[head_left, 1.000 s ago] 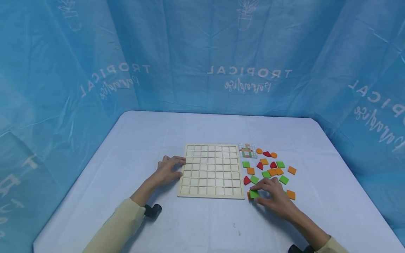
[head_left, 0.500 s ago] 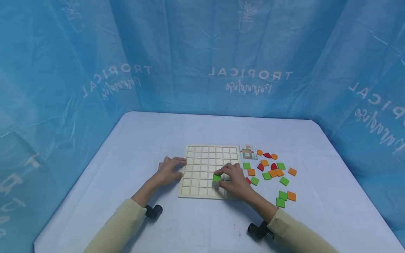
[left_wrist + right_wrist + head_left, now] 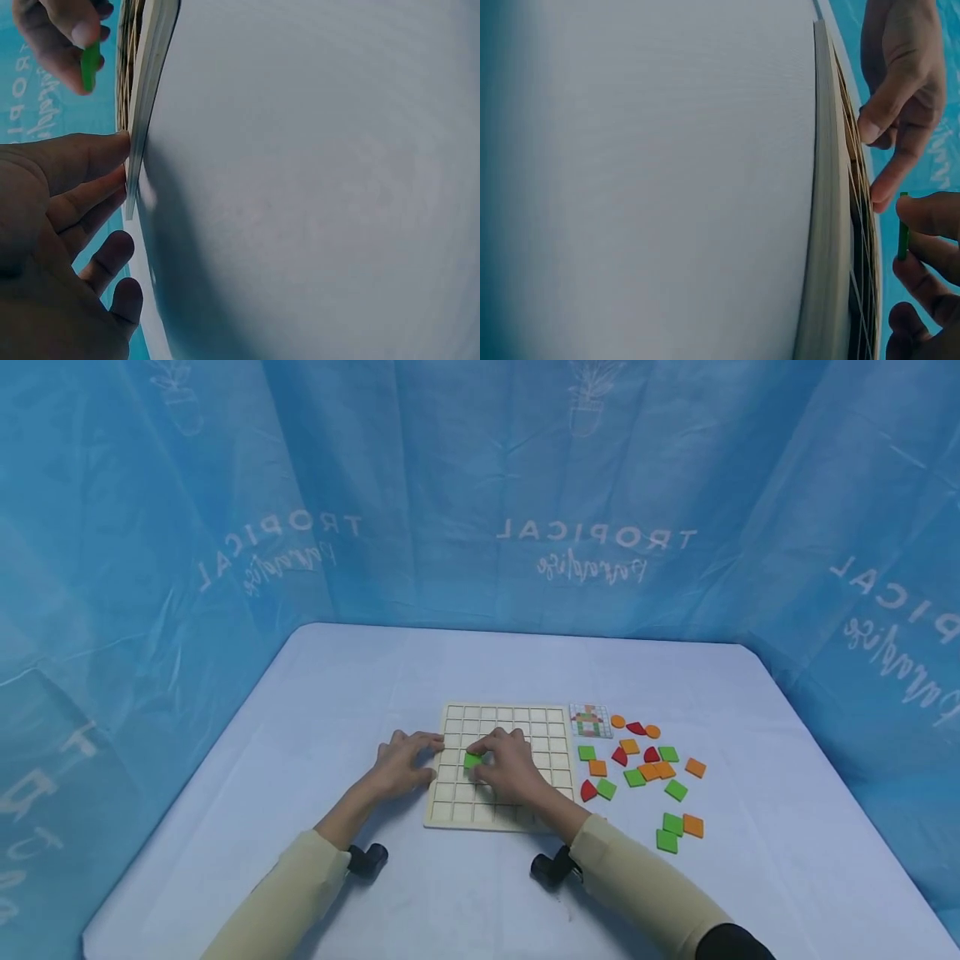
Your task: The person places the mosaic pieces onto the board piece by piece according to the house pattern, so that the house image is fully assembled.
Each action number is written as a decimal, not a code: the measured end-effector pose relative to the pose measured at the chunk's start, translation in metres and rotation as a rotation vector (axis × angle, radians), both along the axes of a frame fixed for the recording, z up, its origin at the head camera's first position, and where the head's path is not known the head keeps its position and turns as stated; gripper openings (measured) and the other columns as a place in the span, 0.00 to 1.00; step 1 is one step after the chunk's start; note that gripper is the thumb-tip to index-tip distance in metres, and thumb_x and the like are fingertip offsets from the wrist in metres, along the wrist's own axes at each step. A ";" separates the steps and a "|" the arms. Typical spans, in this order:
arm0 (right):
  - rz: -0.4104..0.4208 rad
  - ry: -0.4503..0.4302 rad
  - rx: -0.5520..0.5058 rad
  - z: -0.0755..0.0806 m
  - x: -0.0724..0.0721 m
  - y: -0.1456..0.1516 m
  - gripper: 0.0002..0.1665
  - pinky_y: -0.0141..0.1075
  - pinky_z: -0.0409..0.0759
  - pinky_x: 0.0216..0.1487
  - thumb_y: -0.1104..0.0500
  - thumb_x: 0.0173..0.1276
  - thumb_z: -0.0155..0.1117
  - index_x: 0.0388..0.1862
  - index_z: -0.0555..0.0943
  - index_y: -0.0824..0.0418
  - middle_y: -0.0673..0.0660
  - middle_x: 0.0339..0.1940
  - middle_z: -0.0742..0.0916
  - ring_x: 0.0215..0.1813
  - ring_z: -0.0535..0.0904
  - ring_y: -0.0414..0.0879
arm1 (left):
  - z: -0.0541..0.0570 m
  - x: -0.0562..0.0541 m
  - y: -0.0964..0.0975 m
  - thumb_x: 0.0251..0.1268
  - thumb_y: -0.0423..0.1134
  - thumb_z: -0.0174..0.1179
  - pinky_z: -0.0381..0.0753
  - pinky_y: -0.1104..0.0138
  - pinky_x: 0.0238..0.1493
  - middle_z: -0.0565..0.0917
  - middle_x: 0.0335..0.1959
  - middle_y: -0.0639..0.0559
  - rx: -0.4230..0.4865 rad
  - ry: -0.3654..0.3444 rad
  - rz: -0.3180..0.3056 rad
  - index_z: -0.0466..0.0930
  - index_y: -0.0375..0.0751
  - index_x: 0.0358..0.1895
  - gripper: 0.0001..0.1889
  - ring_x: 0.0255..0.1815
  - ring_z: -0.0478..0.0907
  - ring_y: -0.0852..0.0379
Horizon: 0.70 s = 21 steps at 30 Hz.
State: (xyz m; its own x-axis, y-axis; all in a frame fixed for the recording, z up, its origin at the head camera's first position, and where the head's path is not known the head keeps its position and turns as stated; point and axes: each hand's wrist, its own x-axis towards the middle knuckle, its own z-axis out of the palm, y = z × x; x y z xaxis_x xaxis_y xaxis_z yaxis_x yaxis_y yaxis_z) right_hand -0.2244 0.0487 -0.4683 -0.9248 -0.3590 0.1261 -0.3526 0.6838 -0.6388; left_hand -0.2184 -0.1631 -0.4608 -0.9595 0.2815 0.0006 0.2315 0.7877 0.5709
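A green square tile [image 3: 472, 761] is pinched between the thumb and fingertips of my right hand [image 3: 510, 768], over the left-middle part of a pale wooden grid board [image 3: 462, 814]. Both wrist views show this tile [image 3: 89, 67] standing edge-on and apart from the board. At the board's left edge, my left hand [image 3: 401, 766] rests its thumb and fingertips against the rim; in the left wrist view its fingers [image 3: 97, 156] reach out fairly straight. No tiles show in the visible grid cells, though my right hand covers some of them.
A small pattern card [image 3: 591, 721] lies by the board's upper right corner. Right of the board are scattered green tiles [image 3: 667, 841], orange squares [image 3: 693, 826], red quarter-round pieces [image 3: 588, 791] and orange discs [image 3: 652, 732]. Blue curtain [image 3: 450, 485] surrounds the white table [image 3: 360, 660].
My right hand has carried the green tile from the pieces on the right, leftward over the board. The left hand has stayed at the board's left edge.
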 end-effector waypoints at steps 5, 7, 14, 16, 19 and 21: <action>-0.007 -0.027 0.007 -0.002 -0.004 -0.003 0.18 0.44 0.64 0.47 0.59 0.54 0.71 0.47 0.86 0.54 0.50 0.45 0.81 0.44 0.67 0.48 | 0.002 0.000 0.001 0.55 0.34 0.67 0.57 0.55 0.47 0.74 0.63 0.51 -0.012 -0.001 0.005 0.79 0.40 0.57 0.23 0.45 0.62 0.54; 0.002 -0.012 0.023 -0.004 -0.005 -0.005 0.18 0.44 0.64 0.46 0.58 0.54 0.72 0.46 0.86 0.54 0.51 0.44 0.81 0.44 0.66 0.48 | 0.002 -0.001 0.001 0.55 0.34 0.68 0.57 0.55 0.47 0.74 0.63 0.52 -0.016 -0.002 0.006 0.79 0.40 0.57 0.23 0.45 0.62 0.54; 0.067 0.064 0.087 -0.010 -0.007 -0.009 0.17 0.44 0.64 0.42 0.56 0.54 0.73 0.44 0.87 0.52 0.49 0.40 0.82 0.41 0.66 0.47 | 0.001 -0.001 0.000 0.56 0.34 0.67 0.57 0.54 0.46 0.74 0.64 0.51 -0.019 0.013 -0.013 0.79 0.40 0.57 0.23 0.46 0.63 0.54; 0.079 0.062 0.085 -0.011 -0.007 -0.010 0.17 0.43 0.63 0.42 0.57 0.53 0.73 0.44 0.87 0.52 0.48 0.39 0.82 0.41 0.65 0.46 | 0.001 -0.001 -0.001 0.56 0.34 0.67 0.57 0.54 0.46 0.74 0.64 0.50 -0.017 0.016 -0.015 0.79 0.40 0.57 0.23 0.46 0.63 0.53; 0.088 0.061 0.092 -0.010 -0.005 -0.011 0.16 0.42 0.62 0.41 0.57 0.53 0.73 0.44 0.87 0.52 0.48 0.38 0.81 0.40 0.65 0.46 | 0.000 -0.001 -0.001 0.56 0.34 0.68 0.57 0.54 0.46 0.74 0.64 0.51 -0.022 0.019 -0.016 0.79 0.40 0.57 0.23 0.47 0.64 0.53; 0.085 0.067 0.104 -0.010 -0.004 -0.011 0.16 0.42 0.62 0.41 0.56 0.53 0.73 0.44 0.88 0.52 0.47 0.39 0.81 0.40 0.65 0.45 | 0.000 -0.001 -0.001 0.56 0.34 0.68 0.57 0.54 0.46 0.74 0.64 0.51 -0.027 0.021 -0.018 0.79 0.40 0.58 0.23 0.47 0.64 0.54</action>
State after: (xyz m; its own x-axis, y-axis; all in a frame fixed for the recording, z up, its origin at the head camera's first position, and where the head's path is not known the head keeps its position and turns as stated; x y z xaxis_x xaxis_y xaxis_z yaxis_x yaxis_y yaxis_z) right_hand -0.2280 0.0379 -0.4781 -0.8813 -0.4499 0.1447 -0.4514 0.7108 -0.5394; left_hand -0.2195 -0.1637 -0.4611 -0.9541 0.2993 0.0130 0.2578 0.7981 0.5446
